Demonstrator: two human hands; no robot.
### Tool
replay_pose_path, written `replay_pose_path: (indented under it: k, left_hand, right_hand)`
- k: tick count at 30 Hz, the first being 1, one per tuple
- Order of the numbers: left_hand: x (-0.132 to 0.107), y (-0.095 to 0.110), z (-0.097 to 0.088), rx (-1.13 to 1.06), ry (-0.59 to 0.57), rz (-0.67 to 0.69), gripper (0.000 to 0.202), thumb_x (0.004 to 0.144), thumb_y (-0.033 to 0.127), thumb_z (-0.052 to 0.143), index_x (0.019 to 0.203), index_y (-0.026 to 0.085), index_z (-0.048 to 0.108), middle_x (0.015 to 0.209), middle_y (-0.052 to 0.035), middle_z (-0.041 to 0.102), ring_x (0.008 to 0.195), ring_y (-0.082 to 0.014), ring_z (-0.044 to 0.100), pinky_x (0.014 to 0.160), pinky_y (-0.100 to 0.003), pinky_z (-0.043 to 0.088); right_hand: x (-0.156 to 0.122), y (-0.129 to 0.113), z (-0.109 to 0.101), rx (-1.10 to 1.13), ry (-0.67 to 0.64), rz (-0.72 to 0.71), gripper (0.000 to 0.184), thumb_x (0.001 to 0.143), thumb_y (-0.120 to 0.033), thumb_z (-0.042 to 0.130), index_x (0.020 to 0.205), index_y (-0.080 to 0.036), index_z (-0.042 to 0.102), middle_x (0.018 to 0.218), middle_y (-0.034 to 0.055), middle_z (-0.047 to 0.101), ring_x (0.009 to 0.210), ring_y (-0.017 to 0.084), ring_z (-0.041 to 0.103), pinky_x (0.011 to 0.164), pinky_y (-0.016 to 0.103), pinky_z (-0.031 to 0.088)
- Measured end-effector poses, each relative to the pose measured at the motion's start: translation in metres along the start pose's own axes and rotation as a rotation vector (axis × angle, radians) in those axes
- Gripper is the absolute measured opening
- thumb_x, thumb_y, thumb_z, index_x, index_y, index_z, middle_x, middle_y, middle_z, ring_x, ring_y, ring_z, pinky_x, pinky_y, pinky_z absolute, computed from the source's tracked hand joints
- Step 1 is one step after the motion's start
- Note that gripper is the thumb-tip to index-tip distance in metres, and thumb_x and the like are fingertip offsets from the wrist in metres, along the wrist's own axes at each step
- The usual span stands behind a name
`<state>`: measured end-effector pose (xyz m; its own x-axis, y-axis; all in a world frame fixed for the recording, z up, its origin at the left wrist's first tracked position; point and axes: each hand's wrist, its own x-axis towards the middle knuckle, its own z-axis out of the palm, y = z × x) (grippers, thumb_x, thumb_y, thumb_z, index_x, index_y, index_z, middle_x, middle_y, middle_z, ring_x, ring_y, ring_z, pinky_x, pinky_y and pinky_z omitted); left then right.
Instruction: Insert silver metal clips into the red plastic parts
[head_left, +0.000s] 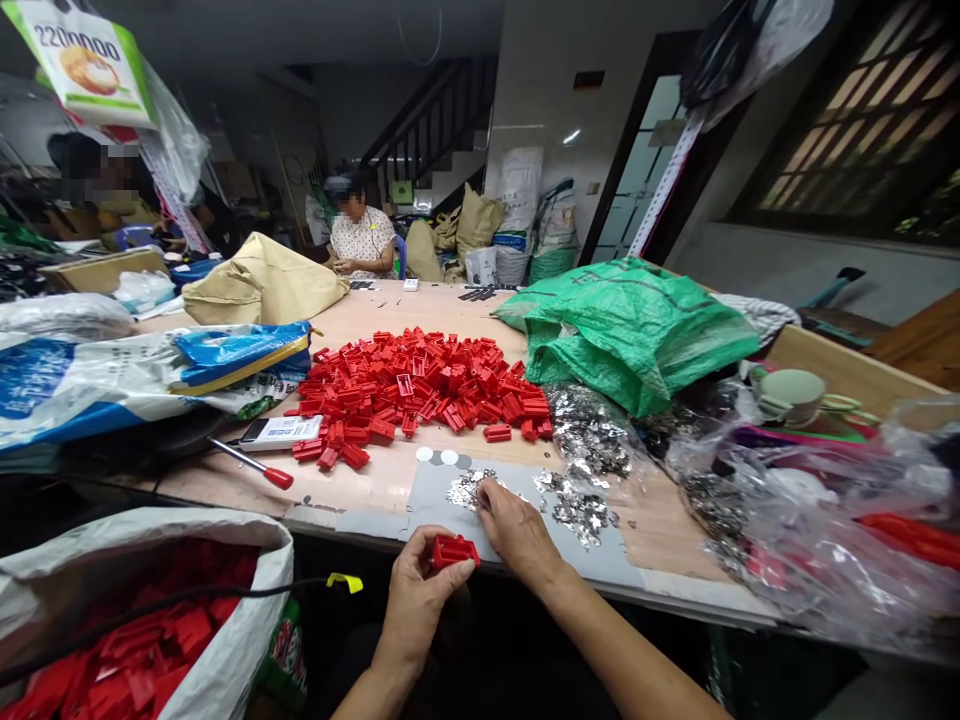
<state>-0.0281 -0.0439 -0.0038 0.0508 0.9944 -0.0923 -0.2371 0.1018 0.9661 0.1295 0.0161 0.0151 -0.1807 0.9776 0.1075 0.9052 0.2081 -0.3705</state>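
- Our left grip closes narrowly on a red plastic housing.
- Our right grip presses silver metal clips on a grey mat; any hold is hidden.
- Red housings lie heaped at 12 o'clock, and more fill a white sack at 8 o'clock.

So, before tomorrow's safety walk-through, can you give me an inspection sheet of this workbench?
surface: wooden table with a grey mat at its front edge.
job's things: left hand holds a red plastic part; right hand is on silver metal pieces; a heap of red parts lies beyond.
clutter: red-handled screwdriver, green woven sack, tan sack, clear plastic bag.
grippers: nothing seen; bare hands only.
cables: black cable with yellow tag across a white sack.
surroundings: seated co-worker, staircase.
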Motion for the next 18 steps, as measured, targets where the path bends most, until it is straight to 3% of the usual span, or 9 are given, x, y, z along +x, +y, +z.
replay_pose_path:
  k: [7, 18]
  left_hand:
    - [0.001, 0.012, 0.004, -0.261, -0.002, -0.109, 0.038, 0.068, 0.026, 0.077, 0.101, 0.017, 0.061, 0.085, -0.0034, 0.067, 0.079, -0.0157, 0.062, 0.08, -0.033, 0.052]
    - [0.009, 0.02, 0.006, -0.298, 0.005, -0.102, 0.058, 0.066, 0.022, 0.078, 0.121, 0.021, 0.058, 0.093, -0.0025, 0.065, 0.081, -0.0141, 0.062, 0.082, -0.032, 0.052]
  right_hand:
    - [-0.003, 0.006, -0.007, 0.081, -0.001, -0.03, 0.011, 0.087, -0.012, 0.05, 0.091, -0.021, 0.054, 0.087, 0.0014, 0.065, 0.081, 0.017, 0.06, 0.069, 0.023, 0.038]
    - [-0.002, 0.015, -0.019, 0.328, -0.003, -0.007, 0.009, 0.084, -0.026, 0.05, 0.083, -0.021, 0.057, 0.085, 0.0013, 0.064, 0.079, 0.018, 0.058, 0.072, 0.027, 0.041]
